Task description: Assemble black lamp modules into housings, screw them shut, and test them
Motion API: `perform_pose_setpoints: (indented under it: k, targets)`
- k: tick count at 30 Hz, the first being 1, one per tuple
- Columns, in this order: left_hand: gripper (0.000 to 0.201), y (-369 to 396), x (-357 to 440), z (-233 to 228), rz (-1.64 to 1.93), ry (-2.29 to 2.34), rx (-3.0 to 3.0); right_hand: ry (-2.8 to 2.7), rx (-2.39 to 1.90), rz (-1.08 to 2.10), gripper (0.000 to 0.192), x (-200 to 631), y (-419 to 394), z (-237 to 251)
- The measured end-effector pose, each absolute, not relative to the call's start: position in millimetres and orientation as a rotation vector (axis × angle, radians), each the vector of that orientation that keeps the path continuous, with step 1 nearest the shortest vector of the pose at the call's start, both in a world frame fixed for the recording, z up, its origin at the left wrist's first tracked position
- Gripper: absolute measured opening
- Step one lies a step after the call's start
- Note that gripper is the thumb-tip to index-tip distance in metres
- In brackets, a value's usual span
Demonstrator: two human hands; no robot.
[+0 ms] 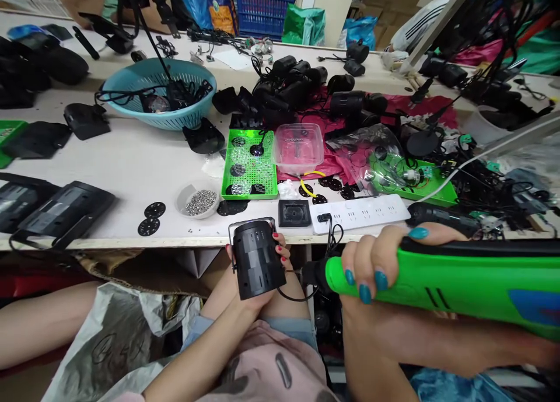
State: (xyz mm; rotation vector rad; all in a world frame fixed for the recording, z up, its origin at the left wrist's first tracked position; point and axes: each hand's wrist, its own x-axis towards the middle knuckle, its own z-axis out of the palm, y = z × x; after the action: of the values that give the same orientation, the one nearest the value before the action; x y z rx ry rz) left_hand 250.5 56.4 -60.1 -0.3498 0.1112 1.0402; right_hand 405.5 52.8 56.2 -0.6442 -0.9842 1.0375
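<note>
Two hands: left (249, 273) cradles black housing (257, 257), fingers probably wrapping behind.

One head-worn view looks forward and steeply down from above the person's lap. The left hand (258, 273) and right hand (376, 262) fill the near lower frame, close to the lens. Just beyond the hands runs the workbench (131, 163) edge; its far side recedes toward the top.

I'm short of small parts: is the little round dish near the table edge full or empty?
Nearly full: the round dish holds a heap of small shiny metal pieces reaching close to its rim.
</note>
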Motion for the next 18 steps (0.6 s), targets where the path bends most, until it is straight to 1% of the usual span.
perform_pose_setpoints:
  k: [3, 6, 9, 11, 15, 18]
  targets:
    - [0.08, 54.5, 252.3, -52.6, 1.05, 0.158, -0.336, -1.034, -0.539, 0.939, 0.035, 399.9, 53.7, 43.8]
    - [0.077, 53.0, 251.9, -59.3, 1.035, 0.152, -0.268, -1.084, -0.574, 0.915, 0.043, 398.0, 54.4, 38.1]
    - [0.079, 52.3, 250.3, -68.5, 1.057, 0.136, -0.177, -1.058, -0.632, 0.868, 0.039, 392.7, 51.0, 41.4]
    - [0.074, 51.2, 249.3, -69.3, 1.07, 0.167, -0.144, -0.993, -0.703, 0.861, 0.036, 384.7, 46.2, 46.8]
    - [0.072, 49.6, 248.2, -62.9, 1.086, 0.271, -0.112, -0.914, -0.765, 0.914, 0.049, 369.1, 36.7, 57.3]
    - [0.073, 48.7, 248.6, -62.4, 1.08, 0.377, -0.118, -0.889, -0.754, 0.901, 0.039, 370.2, 35.7, 58.7]
